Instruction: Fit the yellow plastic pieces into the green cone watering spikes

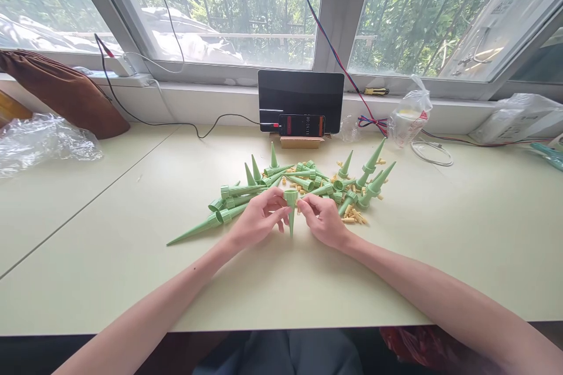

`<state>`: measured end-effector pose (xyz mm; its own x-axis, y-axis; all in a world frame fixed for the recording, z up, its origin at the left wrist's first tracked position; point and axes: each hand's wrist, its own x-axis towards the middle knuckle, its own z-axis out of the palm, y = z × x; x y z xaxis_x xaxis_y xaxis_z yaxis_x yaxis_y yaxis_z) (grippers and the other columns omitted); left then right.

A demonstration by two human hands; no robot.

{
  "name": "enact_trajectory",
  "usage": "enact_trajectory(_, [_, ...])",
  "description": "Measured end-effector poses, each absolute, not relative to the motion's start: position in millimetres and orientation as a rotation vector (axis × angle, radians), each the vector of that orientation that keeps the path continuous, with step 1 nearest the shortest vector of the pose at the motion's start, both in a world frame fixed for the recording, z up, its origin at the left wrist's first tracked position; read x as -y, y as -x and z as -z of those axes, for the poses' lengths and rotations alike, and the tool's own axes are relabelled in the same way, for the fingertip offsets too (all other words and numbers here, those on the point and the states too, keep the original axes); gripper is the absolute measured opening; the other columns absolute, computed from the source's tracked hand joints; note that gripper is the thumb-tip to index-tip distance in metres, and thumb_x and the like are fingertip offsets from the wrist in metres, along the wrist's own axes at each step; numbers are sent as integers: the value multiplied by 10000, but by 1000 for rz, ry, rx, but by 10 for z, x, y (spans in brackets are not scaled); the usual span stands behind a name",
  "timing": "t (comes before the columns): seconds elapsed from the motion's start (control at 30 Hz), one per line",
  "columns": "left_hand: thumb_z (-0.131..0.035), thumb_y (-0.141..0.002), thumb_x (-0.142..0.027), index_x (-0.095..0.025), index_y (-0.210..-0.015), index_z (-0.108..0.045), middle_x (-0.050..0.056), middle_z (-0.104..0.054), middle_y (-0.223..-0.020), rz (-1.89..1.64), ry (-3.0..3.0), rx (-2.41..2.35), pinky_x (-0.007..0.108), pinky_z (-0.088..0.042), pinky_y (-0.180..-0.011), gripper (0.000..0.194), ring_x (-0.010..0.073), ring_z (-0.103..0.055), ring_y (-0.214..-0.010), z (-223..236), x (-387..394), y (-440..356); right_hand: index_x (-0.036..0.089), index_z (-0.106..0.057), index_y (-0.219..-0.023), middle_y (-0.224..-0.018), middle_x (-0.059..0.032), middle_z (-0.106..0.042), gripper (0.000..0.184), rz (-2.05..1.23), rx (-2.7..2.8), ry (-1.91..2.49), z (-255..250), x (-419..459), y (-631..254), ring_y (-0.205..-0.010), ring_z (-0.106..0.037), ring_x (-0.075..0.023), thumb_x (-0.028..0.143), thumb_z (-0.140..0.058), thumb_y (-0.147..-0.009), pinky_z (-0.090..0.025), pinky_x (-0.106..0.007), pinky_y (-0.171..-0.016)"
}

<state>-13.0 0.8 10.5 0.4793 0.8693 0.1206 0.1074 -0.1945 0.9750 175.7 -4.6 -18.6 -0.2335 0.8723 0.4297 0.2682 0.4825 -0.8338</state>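
A light-green hollow spike points straight down just below the frame's centre. Its wide top opens upward

Green spike between left grip and right grip

Our left hand and right hand are bare, like our slim forearms; the left forearm shows a dark spot; nearest, we wear dark blue-grey clothing.

Phone before a dark tablet, brown bag at left, white cable (loosely coiled) at right.
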Motion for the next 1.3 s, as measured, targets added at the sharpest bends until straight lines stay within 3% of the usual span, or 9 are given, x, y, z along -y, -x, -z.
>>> enact_trajectory(0.63, [-592, -923, -304, -176, -993, -527, 1, -609, -776, -961, -1671, -866, 268, -554, -541, 160, 124, -612, -609, -42, 32, 65, 184, -505, -714, -500, 50, -409, 345, -920, 1723, 976, 171, 60, -1784, -447, -336, -90, 415, -463, -966, -283, -237, -446])
enact_trajectory(0.9, [-612, -911, -350, -169, -1188, -518, 10, -630, -791, -882, -1545, -855, 301, -554, -585, 344, 136, -621, -591, -90, 20, 76, 186, -458, -673, -567, 49, -388, 345, -831, 1778, 893, 150, 67, -1775, -485, -323, -77, 380, -490, -956, -275, -232, -464])
enact_trajectory(1.1, [-611, -913, -381, -186, -1340, -489, -5, -594, -747, -810, -1454, -827, 284, -550, -575, 485, 127, -594, -598, -120, 17, 90, 188, -508, -810, -617, 33, -503, 190, -879, 1844, 810, 143, 103, -1772, -498, -418, -85, 333, -551, -926, -321, -224, -464])
enact_trajectory(1.3, [-599, -924, -377, -214, -1389, -465, 9, -616, -775, -746, -1470, -800, 290, -561, -604, 511, 124, -590, -618, -97, 13, 103, 198, -482, -764, -609, 28, -526, 198, -832, 1871, 838, 168, 105, -1760, -497, -450, -89, 301, -556, -915, -342, -224, -461])
